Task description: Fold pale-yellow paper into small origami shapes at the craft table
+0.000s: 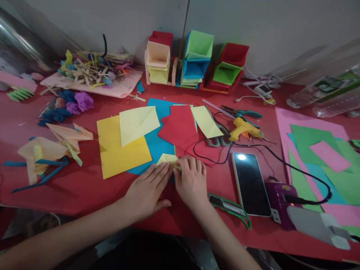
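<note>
A small pale yellow piece of folded paper [167, 159] lies on the red table [84, 187] near the front edge. My left hand [147, 189] lies flat beside it, fingers stretched out and pressing down at its left side. My right hand [191, 179] has its fingers curled and pressed onto the paper's right end. Behind the hands lie loose coloured sheets: a yellow sheet [118, 150], a pale yellow sheet [137, 123], a blue sheet [156, 144] and a red sheet [178, 127].
A phone [250, 183] lies right of my hands, with a cutter knife [229, 205] in front of it. A yellow glue gun [244, 129], scissors [218, 139] and pliers [243, 112] lie behind. Folded paper boxes [197, 60] stand at the wall. Paper sheets [317, 157] lie at right; scraps [47, 153] at left.
</note>
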Available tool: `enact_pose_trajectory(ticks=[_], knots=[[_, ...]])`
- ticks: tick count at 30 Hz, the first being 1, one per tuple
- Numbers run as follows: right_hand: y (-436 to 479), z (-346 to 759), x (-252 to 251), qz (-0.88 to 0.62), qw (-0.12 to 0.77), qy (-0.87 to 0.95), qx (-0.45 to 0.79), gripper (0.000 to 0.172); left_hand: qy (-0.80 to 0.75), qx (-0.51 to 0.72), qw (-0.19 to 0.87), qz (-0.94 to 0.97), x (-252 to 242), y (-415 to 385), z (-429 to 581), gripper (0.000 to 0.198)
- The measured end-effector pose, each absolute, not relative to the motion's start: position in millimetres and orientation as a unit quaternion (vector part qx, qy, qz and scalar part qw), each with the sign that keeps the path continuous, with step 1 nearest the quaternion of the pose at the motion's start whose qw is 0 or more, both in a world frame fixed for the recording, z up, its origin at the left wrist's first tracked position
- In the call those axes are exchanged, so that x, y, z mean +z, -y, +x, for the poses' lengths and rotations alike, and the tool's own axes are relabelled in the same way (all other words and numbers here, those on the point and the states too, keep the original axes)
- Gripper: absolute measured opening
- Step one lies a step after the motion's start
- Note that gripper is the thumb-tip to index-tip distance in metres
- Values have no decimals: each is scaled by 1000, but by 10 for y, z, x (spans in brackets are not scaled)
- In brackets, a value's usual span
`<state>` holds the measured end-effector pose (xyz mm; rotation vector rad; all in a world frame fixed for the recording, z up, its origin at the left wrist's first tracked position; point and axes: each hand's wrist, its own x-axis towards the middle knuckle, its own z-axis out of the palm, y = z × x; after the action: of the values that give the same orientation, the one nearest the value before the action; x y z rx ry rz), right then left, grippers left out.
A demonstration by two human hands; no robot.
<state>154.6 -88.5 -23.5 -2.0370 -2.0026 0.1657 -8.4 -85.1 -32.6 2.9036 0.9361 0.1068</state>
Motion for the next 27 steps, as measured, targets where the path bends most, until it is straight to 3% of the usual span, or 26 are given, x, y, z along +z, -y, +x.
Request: enact_pose_trajectory(ticks=[9, 27], knots=[[989, 1690, -182, -689, 248, 675, 85, 9, -323, 46, 66, 943, -375, 860, -65, 71], [903, 1550, -167, -758, 231, 597, 127, 8, -312, 58, 59, 947, -422, 867, -76, 80]])
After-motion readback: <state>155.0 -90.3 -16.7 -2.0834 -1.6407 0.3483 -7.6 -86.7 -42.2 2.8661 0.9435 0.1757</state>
